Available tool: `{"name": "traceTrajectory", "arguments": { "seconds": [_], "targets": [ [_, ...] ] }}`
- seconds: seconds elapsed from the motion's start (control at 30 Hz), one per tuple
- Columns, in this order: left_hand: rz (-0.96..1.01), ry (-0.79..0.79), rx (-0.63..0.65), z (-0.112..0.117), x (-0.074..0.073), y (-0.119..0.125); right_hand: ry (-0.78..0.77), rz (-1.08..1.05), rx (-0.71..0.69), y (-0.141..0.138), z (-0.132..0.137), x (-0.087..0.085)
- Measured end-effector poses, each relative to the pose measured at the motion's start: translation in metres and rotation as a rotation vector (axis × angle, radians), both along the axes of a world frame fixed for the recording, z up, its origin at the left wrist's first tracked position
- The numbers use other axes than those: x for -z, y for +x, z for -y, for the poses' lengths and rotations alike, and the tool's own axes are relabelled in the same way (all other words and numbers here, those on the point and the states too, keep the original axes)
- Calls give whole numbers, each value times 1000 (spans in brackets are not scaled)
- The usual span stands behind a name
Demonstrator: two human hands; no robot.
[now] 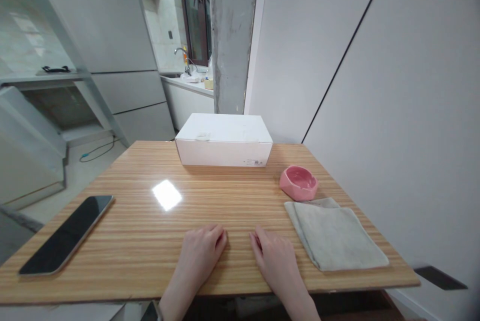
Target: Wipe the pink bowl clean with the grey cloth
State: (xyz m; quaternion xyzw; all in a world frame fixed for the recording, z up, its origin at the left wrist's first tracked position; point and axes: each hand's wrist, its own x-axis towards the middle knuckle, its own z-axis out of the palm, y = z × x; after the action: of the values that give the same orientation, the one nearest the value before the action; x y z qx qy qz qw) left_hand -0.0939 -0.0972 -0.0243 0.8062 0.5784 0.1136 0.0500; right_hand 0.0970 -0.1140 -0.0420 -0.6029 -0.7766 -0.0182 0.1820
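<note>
My left hand [204, 248] rests on the wooden table [225, 196] near its front edge, fingers curled into a loose fist with nothing in it. A short gap to the right, my right hand [275, 255] lies curled the same way and also holds nothing. Closest to my right hand is a folded grey cloth [341, 236]. Behind the cloth sits a pink bowl [299, 183] with an angular rim, perhaps an ashtray. A black smartphone [69, 233] lies flat toward the table's left edge, well apart from my left hand.
A closed white box [225, 153] stands at the table's far edge. A white panelled wall [375, 126] runs along the right side. Beyond the table are a grey concrete pillar [233, 36], kitchen cabinets [135, 91] and a sink faucet [183, 56].
</note>
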Motion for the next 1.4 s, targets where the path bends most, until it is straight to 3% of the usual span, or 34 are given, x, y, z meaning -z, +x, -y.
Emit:
{"name": "traceTrajectory", "arguments": {
  "seconds": [0.6, 1.4],
  "targets": [
    [-8, 40, -17, 1, 6, -1, -2, -6, 5, 0, 2, 1],
    [-32, -60, 0, 1, -1, -2, -27, -38, 15, 2, 3, 0]
  ]
}}
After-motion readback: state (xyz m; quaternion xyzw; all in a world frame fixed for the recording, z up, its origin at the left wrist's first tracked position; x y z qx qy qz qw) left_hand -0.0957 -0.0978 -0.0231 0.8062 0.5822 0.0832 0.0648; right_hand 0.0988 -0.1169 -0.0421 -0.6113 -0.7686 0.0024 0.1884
